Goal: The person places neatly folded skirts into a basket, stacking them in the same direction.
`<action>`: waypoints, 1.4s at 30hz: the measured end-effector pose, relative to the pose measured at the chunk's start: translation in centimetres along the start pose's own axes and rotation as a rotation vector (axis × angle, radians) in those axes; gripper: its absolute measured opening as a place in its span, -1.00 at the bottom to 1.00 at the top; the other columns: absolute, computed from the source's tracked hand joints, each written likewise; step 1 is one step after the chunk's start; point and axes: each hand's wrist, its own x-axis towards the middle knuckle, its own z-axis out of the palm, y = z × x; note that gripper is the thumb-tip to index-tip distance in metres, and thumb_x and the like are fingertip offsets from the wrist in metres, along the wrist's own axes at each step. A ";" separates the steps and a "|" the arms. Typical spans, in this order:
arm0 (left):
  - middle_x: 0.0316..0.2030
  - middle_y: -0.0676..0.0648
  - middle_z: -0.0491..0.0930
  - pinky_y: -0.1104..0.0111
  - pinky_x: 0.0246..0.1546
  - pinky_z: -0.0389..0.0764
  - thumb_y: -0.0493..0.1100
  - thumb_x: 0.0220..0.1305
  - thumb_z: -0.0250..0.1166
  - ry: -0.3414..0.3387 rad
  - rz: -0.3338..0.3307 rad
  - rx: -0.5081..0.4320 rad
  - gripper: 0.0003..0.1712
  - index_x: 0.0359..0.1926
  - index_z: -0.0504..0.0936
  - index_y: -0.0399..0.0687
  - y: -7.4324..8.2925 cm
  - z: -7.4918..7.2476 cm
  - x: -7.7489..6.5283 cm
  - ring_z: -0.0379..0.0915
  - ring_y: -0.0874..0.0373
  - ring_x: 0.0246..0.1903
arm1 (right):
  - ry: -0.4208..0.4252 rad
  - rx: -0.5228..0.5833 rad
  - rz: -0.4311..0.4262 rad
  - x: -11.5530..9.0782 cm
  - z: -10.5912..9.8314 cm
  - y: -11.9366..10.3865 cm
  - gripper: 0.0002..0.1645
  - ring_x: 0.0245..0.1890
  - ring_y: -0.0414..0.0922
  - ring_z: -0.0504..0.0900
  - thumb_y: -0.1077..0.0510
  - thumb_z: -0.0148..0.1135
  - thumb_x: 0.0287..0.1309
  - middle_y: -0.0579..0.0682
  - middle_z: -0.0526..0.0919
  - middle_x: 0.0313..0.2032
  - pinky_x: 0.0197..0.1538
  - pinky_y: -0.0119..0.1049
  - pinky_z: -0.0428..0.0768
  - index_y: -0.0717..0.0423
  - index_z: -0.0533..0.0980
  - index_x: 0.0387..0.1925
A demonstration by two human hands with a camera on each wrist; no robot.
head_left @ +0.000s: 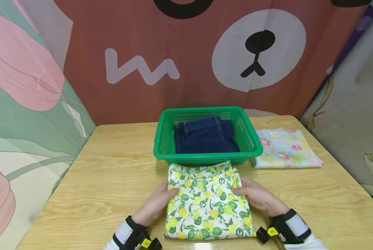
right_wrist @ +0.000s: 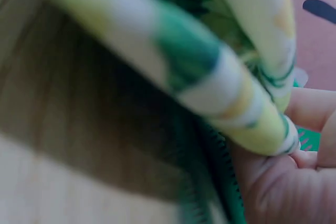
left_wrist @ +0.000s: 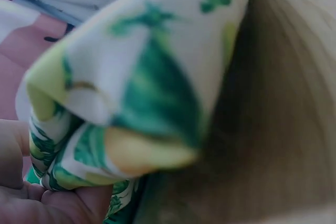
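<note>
A folded lemon-print cloth (head_left: 206,205), white with yellow lemons and green leaves, is held between both hands in front of the basket. My left hand (head_left: 157,200) grips its left edge, thumb on top and fingers underneath. On the opposite edge my right hand (head_left: 259,195) pinches it the same way. Both wrist views show the folded layers of the lemon-print cloth (left_wrist: 152,77) close up, raised over the wooden surface. The cloth's far edge overlaps the front of the green basket (head_left: 206,155) in the head view. Folded dark blue jeans (head_left: 205,137) lie inside the basket.
Right of the basket, a folded pastel floral cloth (head_left: 286,149) lies on the wooden table (head_left: 117,166). Behind the table hangs a brown curtain (head_left: 136,100) with a bear print. Patterned fabric also hangs along the left and right sides.
</note>
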 end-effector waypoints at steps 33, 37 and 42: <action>0.09 -0.23 0.48 0.39 -0.07 0.58 -0.23 0.42 0.00 0.125 0.297 0.114 -0.51 0.34 0.22 -0.10 11.7 -2.0 -0.4 0.56 0.28 -0.11 | 0.415 -0.420 -0.290 -1.4 4.0 -12.4 -0.66 -0.44 -0.38 0.59 0.05 -0.02 0.39 -0.30 0.57 -0.44 -0.27 -0.46 0.57 0.25 0.29 -0.02; 0.13 -0.27 0.44 0.43 -0.07 0.55 -0.31 0.40 -0.01 0.211 0.376 0.130 -0.54 0.30 0.27 -0.21 13.2 -2.4 1.6 0.52 0.33 -0.11 | 0.545 -0.480 -0.321 -0.1 3.6 -14.1 -0.65 -0.71 -0.39 0.20 0.05 -0.01 0.38 -0.29 0.16 -0.70 -0.49 -0.46 0.29 0.03 0.13 -0.49; 0.17 -0.23 0.43 0.46 -0.05 0.53 -0.32 0.40 0.00 0.285 0.450 0.134 -0.52 0.32 0.26 -0.18 14.6 -2.7 3.4 0.49 0.32 -0.05 | 0.510 -0.387 -0.442 1.2 3.2 -15.6 -0.74 -0.36 -0.41 0.42 0.02 -0.06 0.40 -0.28 0.42 -0.31 -0.23 -0.51 0.42 -0.03 0.28 0.05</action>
